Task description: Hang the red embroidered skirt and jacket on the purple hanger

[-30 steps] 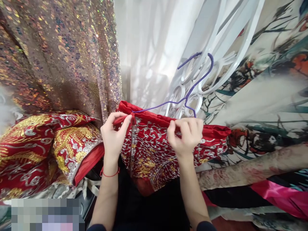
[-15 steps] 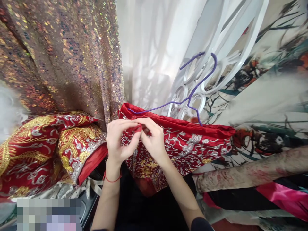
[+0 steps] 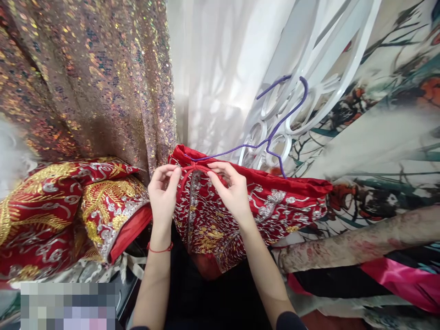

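Note:
A red cord is knotted at the left end of the waistband on a red garment embroidered in silver and gold. My left hand pinches the cord left of the knot. On the other side my right hand pinches it too, so the cord stretches between both hands. Strands of cord hang below the knot, in front of a seam. A purple hanger has its lower arms tucked in the waistband. Its hook points up. Cord ends inside my fingers are hidden.
At left lies another red piece with gold embroidery. A sequined curtain hangs behind it. White scrollwork stands behind the hanger. Flower-patterned fabric fills the right, above a rolled patterned cloth and pink fabric.
My hands were together at the waistband and have moved apart, left and right, drawing the red cord out between them. The knot now shows. The garment and hanger have barely shifted.

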Demonstrator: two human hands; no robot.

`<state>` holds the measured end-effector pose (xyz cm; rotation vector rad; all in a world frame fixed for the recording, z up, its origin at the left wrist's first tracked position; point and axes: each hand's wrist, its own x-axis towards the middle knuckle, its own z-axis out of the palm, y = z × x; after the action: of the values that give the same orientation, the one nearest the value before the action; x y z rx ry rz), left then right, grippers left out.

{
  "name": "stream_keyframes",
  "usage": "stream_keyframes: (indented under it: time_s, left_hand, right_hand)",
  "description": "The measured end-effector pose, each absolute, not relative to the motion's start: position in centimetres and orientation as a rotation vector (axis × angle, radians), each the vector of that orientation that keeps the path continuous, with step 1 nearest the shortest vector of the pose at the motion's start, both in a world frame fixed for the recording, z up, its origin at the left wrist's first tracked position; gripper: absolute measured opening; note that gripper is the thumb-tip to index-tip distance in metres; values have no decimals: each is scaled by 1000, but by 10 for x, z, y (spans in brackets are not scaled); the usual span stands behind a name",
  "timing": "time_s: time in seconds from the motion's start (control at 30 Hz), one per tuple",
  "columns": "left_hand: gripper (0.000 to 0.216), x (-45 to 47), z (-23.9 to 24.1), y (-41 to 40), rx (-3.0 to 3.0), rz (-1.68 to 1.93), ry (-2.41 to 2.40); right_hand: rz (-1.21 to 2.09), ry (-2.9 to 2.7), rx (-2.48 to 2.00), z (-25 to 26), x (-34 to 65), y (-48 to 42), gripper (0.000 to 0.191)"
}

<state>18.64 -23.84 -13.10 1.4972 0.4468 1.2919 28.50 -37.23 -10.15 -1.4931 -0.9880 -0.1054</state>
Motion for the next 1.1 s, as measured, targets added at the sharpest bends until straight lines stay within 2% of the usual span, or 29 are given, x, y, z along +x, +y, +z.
stream_keyframes:
  time_s: [0.27, 0.57, 0.67, 0.83, 1.0, 1.1]
  left_hand:
    - [22, 189, -112, -221, 1515, 1375, 407]
    - [24, 196, -103, -225, 1363, 1524, 274]
    - [30, 195, -110, -222, 1334, 1409, 287]
    - [41, 198, -127, -224, 1356, 1020, 337]
    - [37, 205, -127, -234, 1274, 872, 363]
    - [35, 207, -123, -234, 1210, 876, 360]
  right_hand:
    - [63, -954, -1629, -108, 291, -373, 14]
    - [18, -959, -1864, -109, 286, -373, 4]
    - [-5, -939, -1758, -108, 284, -374, 6]
    - [31, -896, -1641, -107, 281, -375, 21]
    - [-51, -1007, -1650, -108, 279, -377, 13]
    - [-220, -1030, -1679, -108, 280, -381, 15]
